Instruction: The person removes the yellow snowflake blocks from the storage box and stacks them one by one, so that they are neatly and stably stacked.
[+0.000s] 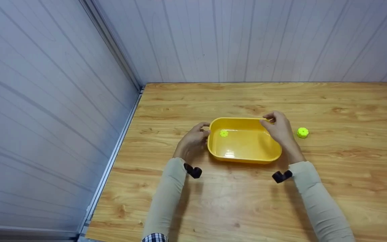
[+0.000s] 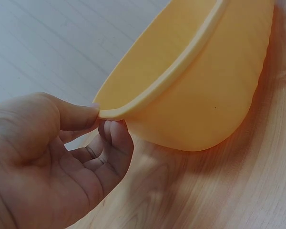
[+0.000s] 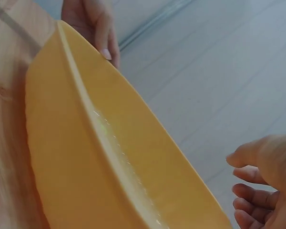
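Wooden table (image 1: 348,188) carries a yellow tray (image 1: 244,158) at its middle. Left hand (image 1: 193,139) pinches the tray's left rim between thumb and fingertips. One green piece (image 1: 224,133) lies inside the tray; another green piece (image 1: 302,132) sits just right of it. Right hand (image 1: 279,129) is at the far right rim; its grip cannot be confirmed. Judged step: taking hold of the tray. Next move calls for a firm, level two-handed hold.
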A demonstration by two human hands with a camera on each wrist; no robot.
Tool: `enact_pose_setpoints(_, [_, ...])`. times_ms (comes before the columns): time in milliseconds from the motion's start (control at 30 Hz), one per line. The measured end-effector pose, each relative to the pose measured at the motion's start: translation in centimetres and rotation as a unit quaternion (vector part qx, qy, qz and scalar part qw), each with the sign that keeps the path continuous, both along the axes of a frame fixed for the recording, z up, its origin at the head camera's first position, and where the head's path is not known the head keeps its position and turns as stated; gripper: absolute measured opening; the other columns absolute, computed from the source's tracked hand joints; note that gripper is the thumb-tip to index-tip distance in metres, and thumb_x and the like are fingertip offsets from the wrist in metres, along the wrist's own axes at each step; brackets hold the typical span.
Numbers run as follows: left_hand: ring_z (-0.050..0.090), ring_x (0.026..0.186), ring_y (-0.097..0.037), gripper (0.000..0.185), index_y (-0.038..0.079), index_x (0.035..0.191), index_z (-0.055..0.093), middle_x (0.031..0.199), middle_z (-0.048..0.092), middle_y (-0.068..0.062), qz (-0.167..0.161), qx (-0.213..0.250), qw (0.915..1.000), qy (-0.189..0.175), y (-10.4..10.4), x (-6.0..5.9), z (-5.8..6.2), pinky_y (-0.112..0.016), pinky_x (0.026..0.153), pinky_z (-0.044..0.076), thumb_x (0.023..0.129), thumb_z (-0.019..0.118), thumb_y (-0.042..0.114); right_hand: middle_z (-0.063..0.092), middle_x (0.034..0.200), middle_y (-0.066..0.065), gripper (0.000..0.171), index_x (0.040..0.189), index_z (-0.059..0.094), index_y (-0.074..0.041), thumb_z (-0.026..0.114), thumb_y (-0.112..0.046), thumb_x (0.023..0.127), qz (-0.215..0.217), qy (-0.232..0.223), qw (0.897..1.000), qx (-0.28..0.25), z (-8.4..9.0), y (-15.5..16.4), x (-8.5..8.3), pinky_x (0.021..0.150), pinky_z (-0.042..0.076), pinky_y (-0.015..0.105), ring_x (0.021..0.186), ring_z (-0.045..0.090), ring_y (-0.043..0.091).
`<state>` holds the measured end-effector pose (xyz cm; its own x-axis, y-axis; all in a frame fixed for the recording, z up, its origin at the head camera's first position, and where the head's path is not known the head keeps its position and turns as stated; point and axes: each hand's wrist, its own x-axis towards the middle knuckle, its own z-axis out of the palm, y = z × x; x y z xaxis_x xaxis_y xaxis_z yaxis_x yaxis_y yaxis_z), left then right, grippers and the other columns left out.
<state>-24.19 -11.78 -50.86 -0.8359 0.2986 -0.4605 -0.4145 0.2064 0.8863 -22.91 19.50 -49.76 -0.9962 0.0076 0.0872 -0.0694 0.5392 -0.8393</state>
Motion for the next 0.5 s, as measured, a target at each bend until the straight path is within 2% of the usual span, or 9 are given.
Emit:
enact_pose_setpoints(200, [0.049,0.075,-0.024,0.032,0.017,0.128,0.047,0.094,0.049,-0.01,-0.003,-0.006,1.0,0.003,-0.1,0.0,0.1,-0.041,0.072,0.041,0.097,0.046,0.016,0.054,0.106,0.016,0.032,0.107,0.059,0.0,0.063,-0.025,0.087,0.03,0.019,0.999,-0.009,-0.6,-2.4,0.0,0.083,0.04,0.038,0.095,0.049,0.029])
enact_pose_setpoints(500, [0.048,0.083,-0.029,0.031,0.017,0.127,0.048,0.09,0.048,-0.008,0.004,0.0,1.0,-0.009,-0.1,0.0,0.1,-0.043,0.075,0.04,0.097,0.046,0.015,0.055,0.105,0.017,0.032,0.107,0.061,0.002,0.066,-0.021,0.085,0.045,0.007,0.999,-0.001,-1.4,-5.1,-0.5,0.084,0.041,0.04,0.095,0.05,0.03])
